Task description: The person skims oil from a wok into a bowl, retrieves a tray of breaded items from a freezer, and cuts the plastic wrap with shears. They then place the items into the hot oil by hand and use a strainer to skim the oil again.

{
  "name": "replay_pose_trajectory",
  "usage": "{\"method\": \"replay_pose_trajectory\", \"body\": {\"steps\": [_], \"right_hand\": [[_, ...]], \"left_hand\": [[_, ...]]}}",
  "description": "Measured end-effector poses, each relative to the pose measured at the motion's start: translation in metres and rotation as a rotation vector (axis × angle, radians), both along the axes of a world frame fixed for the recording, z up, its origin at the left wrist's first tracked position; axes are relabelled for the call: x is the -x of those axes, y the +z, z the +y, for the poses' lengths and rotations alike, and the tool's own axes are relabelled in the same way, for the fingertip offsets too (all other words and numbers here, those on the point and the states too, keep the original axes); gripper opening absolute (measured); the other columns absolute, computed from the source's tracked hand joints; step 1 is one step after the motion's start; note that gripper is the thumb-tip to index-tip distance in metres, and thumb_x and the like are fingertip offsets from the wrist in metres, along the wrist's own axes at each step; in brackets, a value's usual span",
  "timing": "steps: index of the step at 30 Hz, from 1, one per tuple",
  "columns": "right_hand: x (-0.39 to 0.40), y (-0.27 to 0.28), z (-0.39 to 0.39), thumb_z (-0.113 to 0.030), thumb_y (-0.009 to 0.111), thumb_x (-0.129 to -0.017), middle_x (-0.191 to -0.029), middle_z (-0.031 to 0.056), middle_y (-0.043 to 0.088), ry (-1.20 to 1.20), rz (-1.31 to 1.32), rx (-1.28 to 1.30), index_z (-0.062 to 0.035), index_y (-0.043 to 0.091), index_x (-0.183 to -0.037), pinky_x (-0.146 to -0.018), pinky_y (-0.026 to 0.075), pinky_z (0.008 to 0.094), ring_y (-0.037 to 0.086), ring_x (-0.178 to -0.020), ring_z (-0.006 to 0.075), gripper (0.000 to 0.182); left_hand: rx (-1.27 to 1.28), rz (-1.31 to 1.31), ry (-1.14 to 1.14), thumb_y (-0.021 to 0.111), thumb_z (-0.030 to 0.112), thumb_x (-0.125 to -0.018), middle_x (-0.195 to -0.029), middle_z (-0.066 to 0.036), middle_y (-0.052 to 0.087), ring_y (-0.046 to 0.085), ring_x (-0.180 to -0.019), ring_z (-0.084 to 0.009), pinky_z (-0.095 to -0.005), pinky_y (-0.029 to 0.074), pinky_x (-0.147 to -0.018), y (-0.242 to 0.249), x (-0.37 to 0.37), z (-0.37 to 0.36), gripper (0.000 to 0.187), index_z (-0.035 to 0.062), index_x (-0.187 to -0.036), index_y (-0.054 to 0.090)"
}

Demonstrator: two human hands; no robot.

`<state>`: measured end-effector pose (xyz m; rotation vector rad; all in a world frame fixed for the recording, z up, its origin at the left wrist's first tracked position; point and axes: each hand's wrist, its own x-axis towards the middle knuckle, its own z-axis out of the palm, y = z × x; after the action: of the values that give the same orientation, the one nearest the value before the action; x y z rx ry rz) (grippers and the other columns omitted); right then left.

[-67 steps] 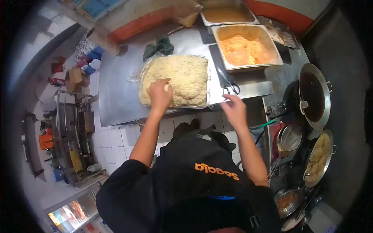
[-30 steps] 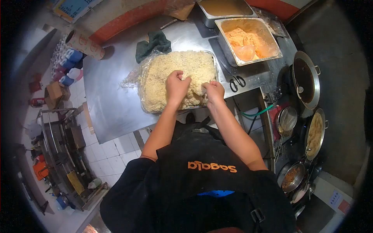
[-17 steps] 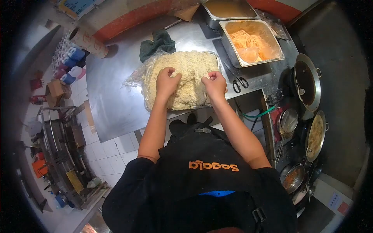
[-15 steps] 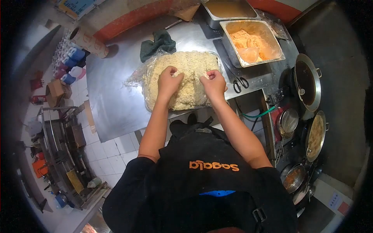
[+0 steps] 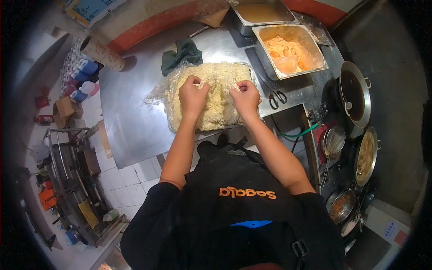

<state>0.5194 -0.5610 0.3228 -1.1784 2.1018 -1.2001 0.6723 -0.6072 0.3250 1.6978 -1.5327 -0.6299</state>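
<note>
A shallow tray (image 5: 253,75) on the steel table is heaped with pale yellow, crumbly food (image 5: 220,114); its exact kind I cannot make out. My left hand (image 5: 193,96) is over the left half of the heap, fingers pinched on a small clump of it. Over the right half, my right hand (image 5: 245,98) pinches another clump between thumb and fingers. Both hands are close to the heap's surface, with a gap between them. Clear plastic wrap (image 5: 155,93) sticks out from the tray's left side.
Behind the tray lies a dark green cloth (image 5: 181,56). Scissors (image 5: 277,99) are to its right, near a metal pan of orange-coated food (image 5: 288,51) and a pan of brownish liquid (image 5: 263,12). Woks (image 5: 355,94) stand at the far right. A plastic roll (image 5: 102,53) stands at the back left.
Both hands stay pinched over the food. My left hand has shifted slightly to the left and my right hand a little too; the view has moved slightly.
</note>
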Motion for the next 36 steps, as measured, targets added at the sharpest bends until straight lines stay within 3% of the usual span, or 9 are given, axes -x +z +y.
{"method": "replay_pose_trajectory", "body": {"steps": [3, 6, 9, 13, 18, 23, 30, 34, 36], "right_hand": [[0.004, -0.003, -0.007, -0.016, 0.07, -0.064, -0.076, 0.0034, 0.059, 0.025, -0.078, -0.019, -0.0034, 0.06, -0.085, -0.067, 0.043, 0.0287, 0.056, -0.071, 0.0133, 0.027], [0.011, -0.017, -0.012, -0.009, 0.066, -0.067, -0.078, 0.0044, 0.059, 0.02, -0.384, 0.023, 0.0004, 0.059, -0.088, -0.064, 0.044, 0.0253, 0.054, -0.072, 0.0121, 0.025], [0.023, -0.002, -0.015, -0.004, 0.064, -0.069, -0.08, 0.0045, 0.058, 0.002, -0.745, -0.041, 0.0016, 0.058, -0.09, -0.064, 0.043, 0.0228, 0.054, -0.072, 0.0115, 0.023], [0.04, 0.012, -0.016, -0.002, 0.064, -0.068, -0.08, 0.0047, 0.059, -0.019, -0.946, -0.091, 0.0012, 0.057, -0.089, -0.065, 0.044, 0.0236, 0.054, -0.071, 0.0122, 0.023], [0.077, 0.024, -0.009, -0.004, 0.064, -0.067, -0.08, 0.0058, 0.059, -0.023, -1.099, 0.01, 0.0017, 0.057, -0.091, -0.063, 0.044, 0.0243, 0.054, -0.07, 0.013, 0.026], [0.163, 0.07, 0.044, -0.005, 0.065, -0.068, -0.082, 0.0071, 0.061, -0.118, -1.103, 0.203, 0.0015, 0.06, -0.089, -0.069, 0.045, 0.0254, 0.057, -0.076, 0.0145, 0.023], [0.376, 0.136, 0.221, -0.003, 0.066, -0.068, -0.086, 0.0098, 0.062, -0.528, -0.675, 0.476, 0.0035, 0.059, -0.094, -0.07, 0.048, 0.0286, 0.059, -0.078, 0.0169, 0.028], [0.53, 0.106, 0.351, -0.005, 0.067, -0.065, -0.081, 0.0089, 0.061, -0.854, -0.252, 0.404, 0.0017, 0.061, -0.09, -0.066, 0.047, 0.0279, 0.058, -0.074, 0.0169, 0.026], [0.603, 0.088, 0.414, -0.012, 0.07, -0.061, -0.078, 0.0085, 0.063, -1.081, -0.035, 0.129, -0.0011, 0.063, -0.084, -0.064, 0.046, 0.0292, 0.059, -0.073, 0.0168, 0.026]], "left_hand": [[-0.02, 0.129, 0.013, 0.07, 0.02, -0.066, -0.079, -0.012, 0.063, 0.061, -0.069, -0.0228, -0.0326, 0.047, -0.065, -0.004, -0.005, -0.005, 0.027, 0.0009, -0.083, 0.06], [-0.05, 0.392, -0.014, 0.07, 0.01, -0.07, -0.073, -0.002, 0.057, 0.053, -0.065, -0.01, -0.0239, 0.042, -0.057, -0.016, -0.012, -0.012, 0.02, 0.0003, -0.083, 0.058], [-0.193, 0.628, -0.003, 0.069, 0.006, -0.072, -0.073, 0.001, 0.055, 0.05, -0.064, -0.0059, -0.0199, 0.039, -0.054, -0.012, -0.019, -0.017, 0.02, 0.0006, -0.086, 0.055], [-0.259, 0.775, 0.031, 0.07, 0.005, -0.071, -0.076, -0.003, 0.057, 0.052, -0.065, -0.0097, -0.0214, 0.041, -0.057, 0.01, -0.021, -0.019, 0.026, -0.0017, -0.091, 0.055], [-0.191, 0.662, 0.036, 0.069, 0.005, -0.073, -0.082, -0.006, 0.06, 0.055, -0.071, -0.0116, -0.0224, 0.042, -0.064, 0.025, -0.022, -0.025, 0.027, -0.0012, -0.094, 0.055], [0.039, 0.482, -0.048, 0.066, 0.007, -0.076, -0.09, -0.011, 0.062, 0.058, -0.081, -0.0178, -0.0273, 0.045, -0.073, 0.026, -0.025, -0.037, 0.027, -0.0025, -0.1, 0.056], [0.097, 0.434, -0.105, 0.063, 0.006, -0.081, -0.096, -0.012, 0.06, 0.057, -0.085, -0.0177, -0.0275, 0.046, -0.076, 0.065, 0.018, -0.044, 0.024, -0.0037, -0.1, 0.054], [0.142, 0.347, -0.195, 0.064, 0.011, -0.082, -0.096, -0.009, 0.059, 0.056, -0.085, -0.0166, -0.0277, 0.046, -0.075, 0.086, 0.076, -0.043, 0.024, -0.0011, -0.1, 0.053], [0.111, 0.355, -0.201, 0.064, 0.012, -0.082, -0.095, -0.008, 0.059, 0.055, -0.083, -0.0151, -0.0266, 0.045, -0.074, 0.093, 0.115, -0.045, 0.025, -0.0009, -0.1, 0.053]]}}
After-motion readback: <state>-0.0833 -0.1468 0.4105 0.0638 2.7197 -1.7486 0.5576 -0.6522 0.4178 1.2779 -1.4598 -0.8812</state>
